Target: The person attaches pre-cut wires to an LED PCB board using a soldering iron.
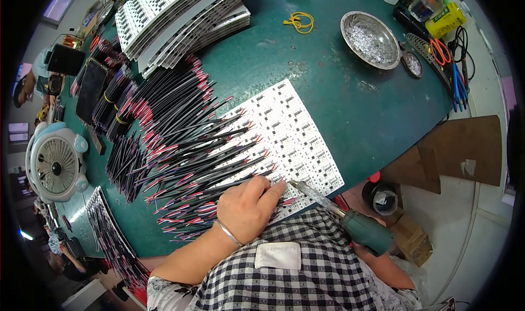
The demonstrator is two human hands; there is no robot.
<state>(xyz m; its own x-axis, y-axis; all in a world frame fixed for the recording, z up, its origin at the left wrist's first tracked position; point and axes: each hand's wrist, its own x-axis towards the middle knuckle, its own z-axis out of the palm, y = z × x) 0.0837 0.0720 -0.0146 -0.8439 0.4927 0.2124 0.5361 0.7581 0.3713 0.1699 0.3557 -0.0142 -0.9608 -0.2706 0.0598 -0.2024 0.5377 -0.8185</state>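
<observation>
My left hand (249, 204), a bracelet at its wrist, rests low on a white circuit board sheet (290, 119). Its thumb and forefinger are pinched together at a wire, mostly covered by the fingers. My right hand (365, 252) is wrapped round a green soldering gun (367, 231) and largely hidden behind its body. The gun's metal tip points up-left and meets the board close by my left fingertips. Many black cables (202, 171) with red, white and blue wire ends fan out over the board's left side.
Stacked board sheets (180, 26) stand at the far left, bundled cables (117, 106) below them. A metal bowl (371, 40) of silvery bits, a yellow cord (299, 22) and a yellow bottle (445, 20) lie farther off. A fan (56, 163) stands left; cardboard (459, 152) leans right.
</observation>
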